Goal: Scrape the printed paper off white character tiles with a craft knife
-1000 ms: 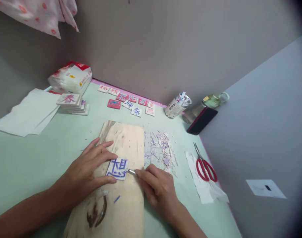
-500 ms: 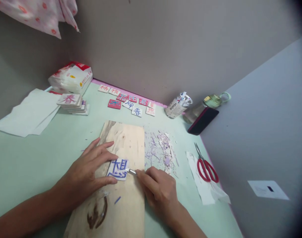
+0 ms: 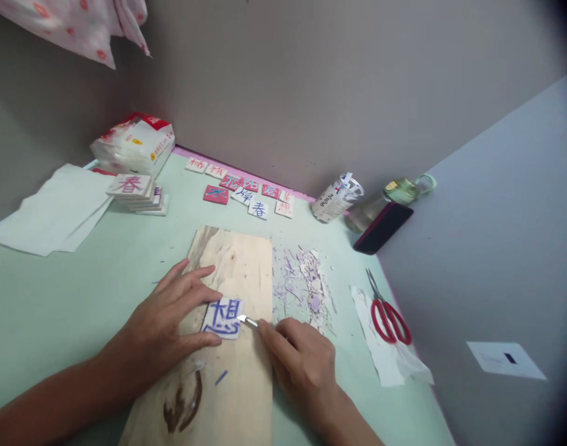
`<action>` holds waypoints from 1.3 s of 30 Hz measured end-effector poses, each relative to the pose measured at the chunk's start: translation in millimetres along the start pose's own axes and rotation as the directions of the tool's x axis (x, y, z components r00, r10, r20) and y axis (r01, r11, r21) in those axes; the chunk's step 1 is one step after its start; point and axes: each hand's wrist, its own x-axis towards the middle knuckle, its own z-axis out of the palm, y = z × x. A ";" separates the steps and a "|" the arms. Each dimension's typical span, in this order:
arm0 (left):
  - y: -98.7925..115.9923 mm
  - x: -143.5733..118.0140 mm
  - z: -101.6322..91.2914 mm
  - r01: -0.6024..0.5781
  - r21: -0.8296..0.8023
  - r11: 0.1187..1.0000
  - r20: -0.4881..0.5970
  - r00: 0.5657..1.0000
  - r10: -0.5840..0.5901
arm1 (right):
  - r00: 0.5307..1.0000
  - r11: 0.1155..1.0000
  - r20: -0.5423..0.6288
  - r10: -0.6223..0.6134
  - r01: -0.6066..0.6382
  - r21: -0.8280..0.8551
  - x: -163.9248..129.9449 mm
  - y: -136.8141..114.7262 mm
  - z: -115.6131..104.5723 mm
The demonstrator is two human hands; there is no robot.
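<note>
A small white square tile (image 3: 222, 318) with a blue character lies on a wooden board (image 3: 246, 260). My left hand (image 3: 174, 310) steadies it on the board, thumb at its near edge and a finger at its far edge, the other fingers spread. In my right hand (image 3: 302, 356) is a craft knife (image 3: 248, 321), gripped like a pen. Its blade tip meets the tile at the right part of the character. A blue-violet sliver (image 3: 221, 377) rests on the board below the tile.
Pale and purple shavings (image 3: 306, 285) lie right of the board. Red-handled scissors (image 3: 389, 319) rest on white paper further right. Behind are lettered tiles (image 3: 215, 194), a can (image 3: 334, 199), a bottle and a phone (image 3: 383, 228). Stacked tiles (image 3: 131, 186), paper sheets (image 3: 51, 210) and a tissue pack (image 3: 137, 145) occupy the left.
The knife and my right hand have shifted very slightly, with the blade turned a little at the tile. My left hand and the tile stay in place on the board.
</note>
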 end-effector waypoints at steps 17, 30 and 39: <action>-2.1 -0.6 0.0 -0.016 0.029 0.999 0.037 0.999 0.015 | 0.999 0.999 0.018 0.039 -0.040 0.030 5.9 -0.8 2.4; -1.7 -0.1 -1.2 -0.011 0.039 0.999 0.038 0.999 0.009 | 0.997 0.997 0.032 0.072 -0.073 0.028 4.7 0.4 3.7; -2.4 -1.2 2.7 -0.017 -0.004 1.000 -0.023 1.000 0.017 | 0.995 0.996 0.069 0.067 -0.071 0.056 4.2 2.7 1.7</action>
